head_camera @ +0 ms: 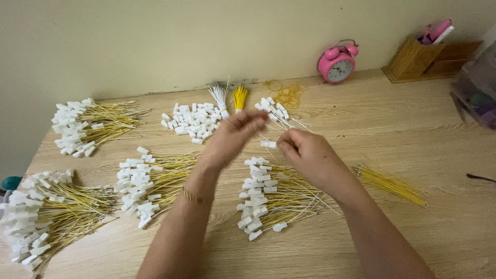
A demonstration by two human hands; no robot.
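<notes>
Two bare hands meet over the middle of a pale wooden surface (413,134); the right hand (309,157) sits just right of centre with its fingers curled together, pinching a small white connector (268,144) that pokes out from its fingertips toward the left; thin wires trail from that connector; the left hand (233,135) hovers just left of centre, fingers drawn close together and blurred, its tips near the connector, though whether they touch it cannot be told; a thin gold bracelet (192,196) circles the left wrist.

Directly below the hands lies a pile of finished white connectors on yellow and white wires (263,199); similar piles lie at centre left (147,186), lower left (44,214) and upper left (85,124); above the hands sits a heap of loose white connector housings (194,120), with a white wire bundle (219,94) and a yellow wire bundle (239,96) beside it; loose yellow wires (390,183) lie to the right; a pink alarm clock (337,62) stands against the wall at upper right, near a wooden holder (413,59).
</notes>
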